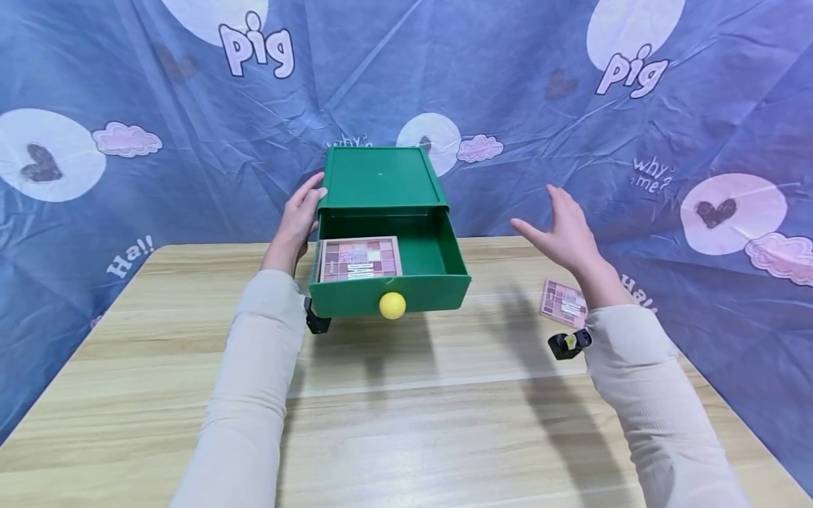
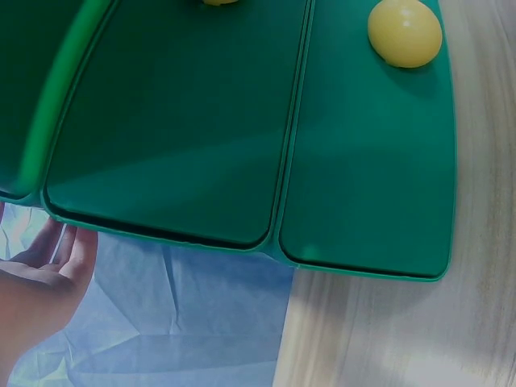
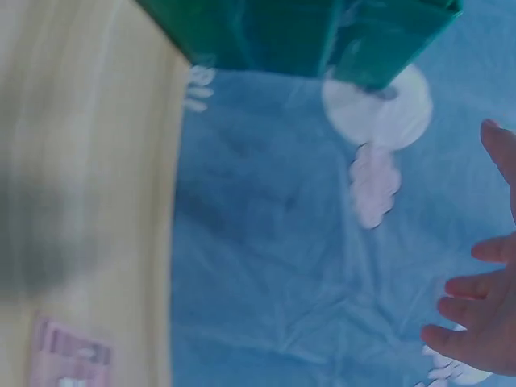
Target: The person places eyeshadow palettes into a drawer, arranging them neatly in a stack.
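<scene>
A palette lies on the wooden surface beside the right sleeve, the right hand raised, fingers spread. The open drawer, with yellow knob, holds a second palette, partly legible; the left hand's straight fingers touch the green cabinet. Behind, blue cloth reads "pig," "why me?" and "Ha!!"

We're in long off-white sleeves: left sleeve and right sleeve, both creased. Left cuff and right cuff match the sleeves. Left hand and right hand bare. Small, boxy black left cam and right cam at our wrists; right one has a yellowish patch. Finer cam detail's too small for us to read.
</scene>
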Motion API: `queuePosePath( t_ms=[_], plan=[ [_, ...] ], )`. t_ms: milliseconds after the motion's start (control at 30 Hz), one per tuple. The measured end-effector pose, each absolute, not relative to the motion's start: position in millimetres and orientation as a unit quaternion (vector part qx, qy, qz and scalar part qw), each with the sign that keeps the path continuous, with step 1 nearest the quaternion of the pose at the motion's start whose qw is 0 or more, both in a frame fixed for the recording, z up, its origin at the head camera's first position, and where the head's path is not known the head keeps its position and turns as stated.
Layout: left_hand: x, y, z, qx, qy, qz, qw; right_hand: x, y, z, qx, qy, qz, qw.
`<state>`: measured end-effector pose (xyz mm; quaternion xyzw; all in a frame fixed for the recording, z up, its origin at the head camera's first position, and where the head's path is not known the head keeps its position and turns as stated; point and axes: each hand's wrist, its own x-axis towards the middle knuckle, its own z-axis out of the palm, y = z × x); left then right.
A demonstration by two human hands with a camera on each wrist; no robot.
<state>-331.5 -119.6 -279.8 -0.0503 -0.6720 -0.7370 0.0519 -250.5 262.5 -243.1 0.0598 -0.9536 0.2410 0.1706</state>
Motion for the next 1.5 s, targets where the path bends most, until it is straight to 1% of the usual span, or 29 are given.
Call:
queuePosePath(
  t_ms=[333,467,733,1167,1500],
  plan=[
    [-329,-119,-277,-0.052,-0.668,-0.74,0.053,-253,288,-276,-0.075,-0.947,0.251,0.189],
    [-329,-120,-278,-0.049,-0.666,-0.743,0.052,-253,296,-290,-0.132,-0.94,0.263,0.174],
    [-331,-121,-281,-0.047,-0.669,-0.74,0.051,-253,310,-316,-0.227,-0.927,0.28,0.105],
    [-329,-122,-278,-0.048,-0.672,-0.737,0.049,-239,315,-343,-0.274,-0.918,0.283,-0.04],
    [-331,-120,-279,-0.048,-0.667,-0.741,0.051,-235,312,-357,-0.296,-0.911,0.272,-0.09]
  ],
)
